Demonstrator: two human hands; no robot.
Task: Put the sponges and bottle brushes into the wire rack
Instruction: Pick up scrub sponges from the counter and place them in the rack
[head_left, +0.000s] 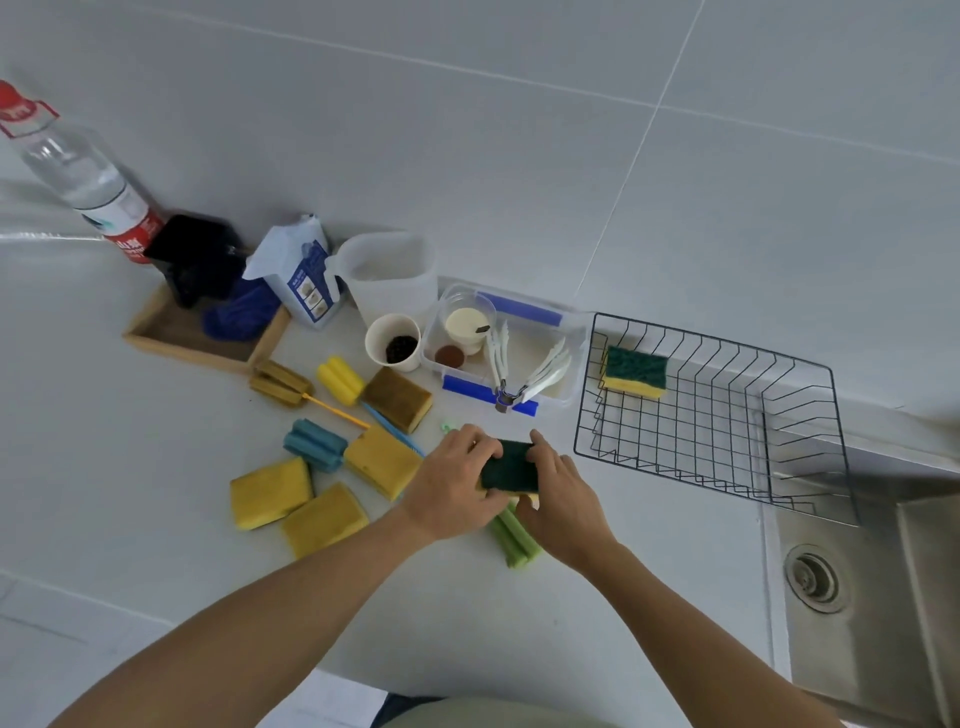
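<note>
1. Your left hand (452, 480) and right hand (558, 496) both grip one green-topped sponge (510, 466) just above the counter (623, 597) — a green bottle brush (514, 540) lies under them.
2. The wire rack (727, 415), beside the sink (857, 597), holds one green-and-yellow sponge (635, 371).
3. Three yellow sponges (271, 492) and a blue bottle brush (315, 445) lie left of your hands — a brown-topped sponge (397, 399) beyond them.

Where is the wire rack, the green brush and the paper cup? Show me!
wire rack (714, 332): head view, on its back top rim.
green brush (511, 540): head view, on its foam head below the hands.
paper cup (375, 340): head view, on its white inner wall.
</note>
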